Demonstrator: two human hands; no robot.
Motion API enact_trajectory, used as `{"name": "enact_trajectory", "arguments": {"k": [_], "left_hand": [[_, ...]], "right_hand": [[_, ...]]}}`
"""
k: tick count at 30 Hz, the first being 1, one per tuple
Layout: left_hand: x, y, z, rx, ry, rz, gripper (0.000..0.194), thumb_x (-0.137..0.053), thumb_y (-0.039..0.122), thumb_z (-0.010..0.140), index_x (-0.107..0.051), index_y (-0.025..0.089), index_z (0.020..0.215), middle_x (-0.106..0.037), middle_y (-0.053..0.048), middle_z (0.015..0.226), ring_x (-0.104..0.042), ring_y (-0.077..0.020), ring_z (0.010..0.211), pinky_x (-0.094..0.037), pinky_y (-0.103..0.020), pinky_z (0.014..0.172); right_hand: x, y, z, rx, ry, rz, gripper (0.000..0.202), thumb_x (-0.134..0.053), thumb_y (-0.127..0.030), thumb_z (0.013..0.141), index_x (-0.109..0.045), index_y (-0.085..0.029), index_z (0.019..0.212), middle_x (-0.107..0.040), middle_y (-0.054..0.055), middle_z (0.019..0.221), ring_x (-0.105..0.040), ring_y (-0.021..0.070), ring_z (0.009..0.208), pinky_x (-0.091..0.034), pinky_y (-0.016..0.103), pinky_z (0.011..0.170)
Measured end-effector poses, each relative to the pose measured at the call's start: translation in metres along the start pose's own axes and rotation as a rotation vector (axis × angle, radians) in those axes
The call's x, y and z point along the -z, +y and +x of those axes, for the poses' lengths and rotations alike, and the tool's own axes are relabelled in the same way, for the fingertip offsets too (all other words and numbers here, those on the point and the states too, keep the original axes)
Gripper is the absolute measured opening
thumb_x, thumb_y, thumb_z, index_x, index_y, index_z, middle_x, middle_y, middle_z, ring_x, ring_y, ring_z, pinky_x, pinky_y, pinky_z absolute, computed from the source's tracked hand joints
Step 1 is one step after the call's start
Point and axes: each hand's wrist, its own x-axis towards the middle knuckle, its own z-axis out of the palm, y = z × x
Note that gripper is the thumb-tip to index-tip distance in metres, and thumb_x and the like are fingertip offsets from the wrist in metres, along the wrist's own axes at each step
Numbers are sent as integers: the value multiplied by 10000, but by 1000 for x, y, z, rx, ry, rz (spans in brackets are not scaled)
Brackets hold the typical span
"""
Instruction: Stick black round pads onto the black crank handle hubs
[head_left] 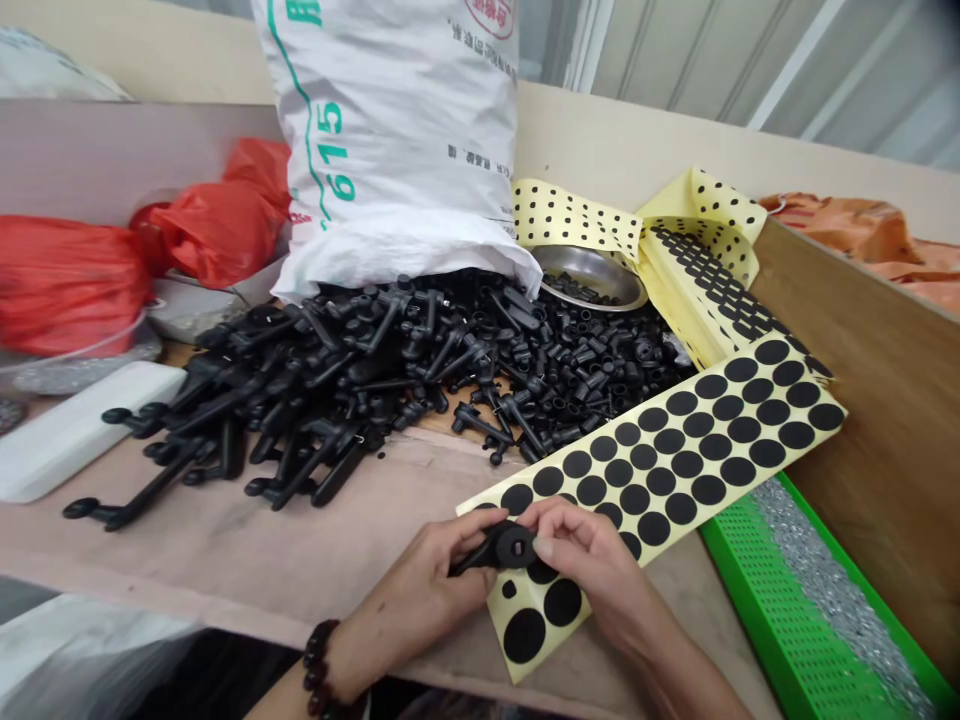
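A black plastic part with a round head and a small slot in it is held near the table's front edge. My left hand, with a dark bead bracelet at the wrist, grips it from the left, its handle between thumb and fingers. At the right rim of the round head, my right hand is closed, thumb against fingers. Whether it pinches anything thin there is too small to tell. Under and behind both hands lies a yellow sheet of round black stickers, partly covered by them.
A large heap of black handles and small black caps spills from a white sack. A metal bowl sits behind. Right is a green tray of small metal pieces; left, red bags and a white block.
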Motion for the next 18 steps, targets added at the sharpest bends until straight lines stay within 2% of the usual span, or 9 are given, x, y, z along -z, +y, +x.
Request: {"name": "enact_trajectory", "arguments": {"k": [11, 15, 18], "left_hand": [[-1, 8, -4, -18, 10, 76, 544, -501, 176, 668, -530, 109, 1207, -674, -92, 1063, -598, -255, 1006, -459, -327, 810], [-1, 9, -5, -19, 8, 93, 521, -525, 201, 694, -529, 104, 1206, -666, -104, 1074, -588, -263, 1033, -448, -347, 858], [-2, 6, -5, -24, 18, 127, 471, -538, 240, 750, -533, 127, 1208, -674, -82, 1030, -596, -243, 983, -454, -318, 817]], "right_hand": [[0, 1, 2, 0, -17, -89, 128, -644, -222, 677, -561, -173, 592, -570, 43, 910, -518, 163, 795, -399, 244, 649], [0, 2, 2, 13, -18, -117, 116, -644, -220, 675, -565, -178, 601, -564, 47, 913, -525, 167, 789, -407, 249, 627], [1, 3, 2, 25, -20, -133, 110, -633, -207, 684, -563, -177, 605, -567, 49, 916, -523, 166, 785, -410, 253, 626]]}}
